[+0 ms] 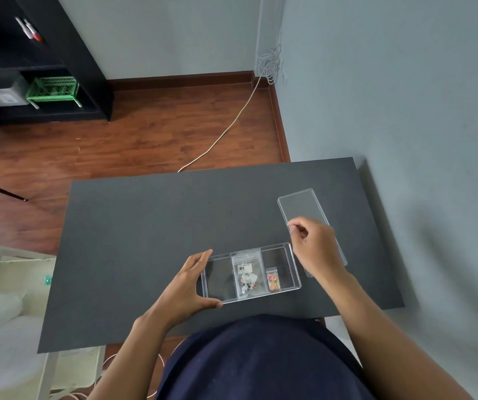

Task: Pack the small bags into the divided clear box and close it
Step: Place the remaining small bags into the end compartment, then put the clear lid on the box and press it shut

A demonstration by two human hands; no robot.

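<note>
Nearest me, at the near edge of the dark table point(133, 226), the divided clear box point(294, 265) sat open with three compartments. My left hand point(187, 287) cupped its left end, fingers on the far corner and thumb on the near corner, spread around the wall and not clamped hard. The left compartment looked empty. The middle one held the larger bag point(246, 274), labelled and leaning against the far wall, its top standing a little above the rim. The right one held the smaller bag point(273, 281) with pinkish pieces, lying near its left divider.

Just beyond the box's right end, my right hand point(314, 249) hovered with fingers curled loosely toward the thumb; I could not tell whether it pinched anything. It overlapped the near part of the clear lid point(301, 206), which lay flat toward the table's right edge, running away toward the far right corner.

I judged packing nearly done and the lid next. The risk was the tall bag: if its top stayed proud of the rim, the lid would likely catch on it and sit crooked. The lid also lay flat on the table, so a poor pinch could let it slide toward the right edge.
</note>
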